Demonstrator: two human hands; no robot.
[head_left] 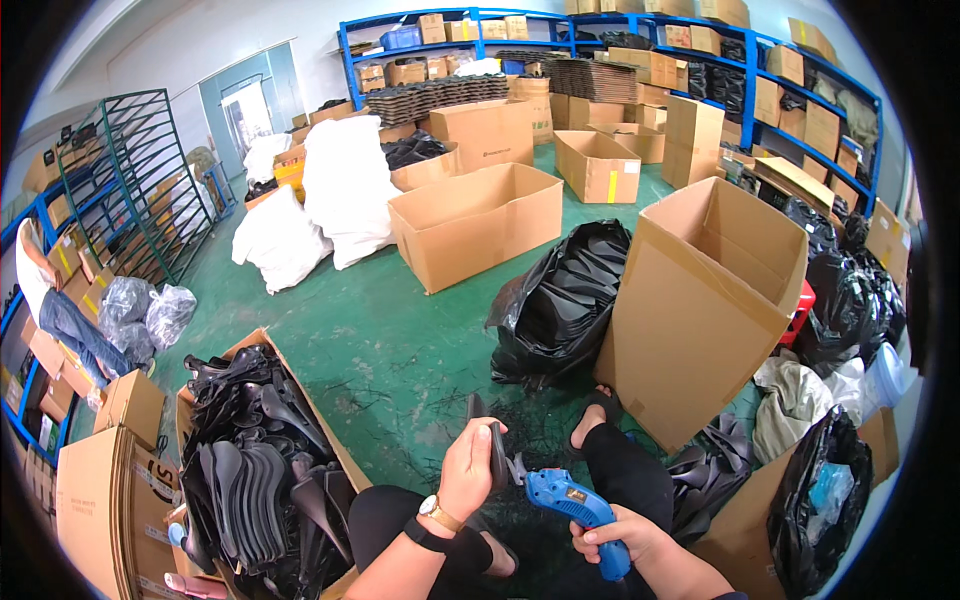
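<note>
Racking: along the far wall and down the right you have blue metal racks [749, 75], loaded with brown cardboard cartons [822, 130] and dark bundles.
Tall box: right in front of you, a tall, open-topped brown cardboard box [680, 330] leans at an angle, bare cardboard showing on its inner walls.
Wide box: further up the green floor [400, 335], a low, wide, open brown cardboard box [480, 240] faces you, inner walls in plain sight.
Left-side box: and at your left knee, a brown cardboard box [318, 425] crammed with curved black plastic pieces [245, 490], some neatly nested, others jumbled.
Bag: beside the tall box, a shiny black plastic bag [525, 360] gapes over a stack of dark, curved pieces [582, 275].
Cutter: low in the middle, a blue handheld power tool [560, 492], metal tip right up at your work; contact, you can't tell.
Right hand: your right hand [628, 535] is curled closed around the tool's handle.
Left hand: your left hand [468, 468] is part-closed, thumb and fingers pinching.
Workpiece: there it is, a slim, curved black piece [498, 455] in that left grip, just ahead of the tool's tip.
</note>
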